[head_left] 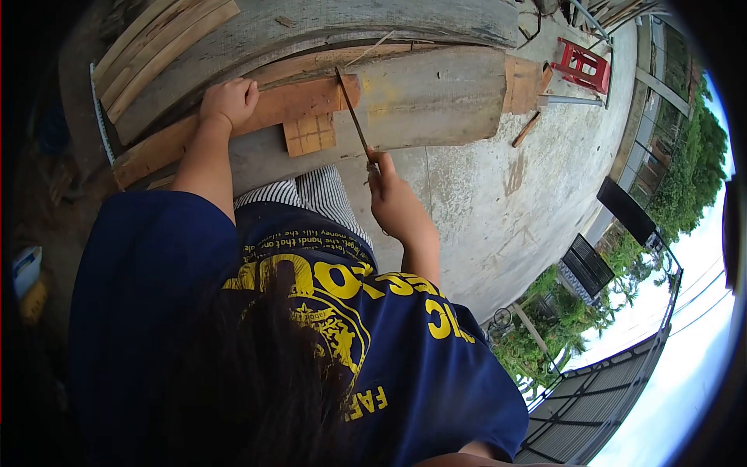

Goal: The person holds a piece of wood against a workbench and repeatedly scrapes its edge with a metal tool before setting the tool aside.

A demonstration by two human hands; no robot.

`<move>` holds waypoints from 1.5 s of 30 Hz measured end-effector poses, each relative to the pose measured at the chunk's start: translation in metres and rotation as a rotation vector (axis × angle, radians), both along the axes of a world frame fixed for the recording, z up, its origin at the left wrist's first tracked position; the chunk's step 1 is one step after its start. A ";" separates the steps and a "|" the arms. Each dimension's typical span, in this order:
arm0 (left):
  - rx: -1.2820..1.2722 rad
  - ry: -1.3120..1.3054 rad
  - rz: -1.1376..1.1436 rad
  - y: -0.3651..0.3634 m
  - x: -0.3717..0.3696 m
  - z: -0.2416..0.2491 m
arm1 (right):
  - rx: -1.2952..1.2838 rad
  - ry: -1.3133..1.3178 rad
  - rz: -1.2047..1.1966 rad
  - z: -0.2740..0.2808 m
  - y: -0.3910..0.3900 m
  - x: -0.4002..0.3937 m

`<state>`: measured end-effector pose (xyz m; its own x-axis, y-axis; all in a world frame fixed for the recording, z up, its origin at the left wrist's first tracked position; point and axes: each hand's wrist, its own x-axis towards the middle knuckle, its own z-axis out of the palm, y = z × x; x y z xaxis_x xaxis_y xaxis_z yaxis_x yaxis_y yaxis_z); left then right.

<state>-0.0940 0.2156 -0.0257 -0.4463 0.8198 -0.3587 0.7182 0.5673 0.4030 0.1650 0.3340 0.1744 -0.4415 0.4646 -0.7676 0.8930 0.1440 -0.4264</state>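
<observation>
My right hand (398,201) is closed round the handle of a narrow hand saw (354,114), the handle mostly hidden by my fingers. The blade slants away from me across a reddish-brown wooden plank (292,103), close to its rounded right end. Further left on the same plank rests my left hand (227,103), fingers curled over the wood. A small light-brown wooden block (310,135) with dark lines shows under the plank's near edge. Behind and to the right lies a wide grey board (436,97) with yellow marks near the blade.
Several wooden strips (167,50) are stacked at the upper left. On the concrete floor (475,198) to the right lie a wooden-handled tool (526,130) and a grey metal bar (572,100). A red plastic stool (582,67) is beyond them.
</observation>
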 end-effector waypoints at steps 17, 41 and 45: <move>0.024 0.011 0.013 0.000 0.003 -0.002 | 0.012 -0.132 0.067 -0.007 0.001 -0.017; 0.018 0.011 -0.018 0.001 0.000 -0.001 | 0.068 -0.131 0.019 0.000 -0.005 -0.025; 0.031 0.005 -0.029 0.000 0.002 -0.001 | 0.075 -0.174 0.017 -0.023 -0.006 -0.039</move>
<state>-0.0916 0.2155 -0.0265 -0.4237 0.8433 -0.3307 0.7366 0.5333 0.4160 0.1259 0.3282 0.1511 -0.3135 0.5170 -0.7965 0.9494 0.1856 -0.2533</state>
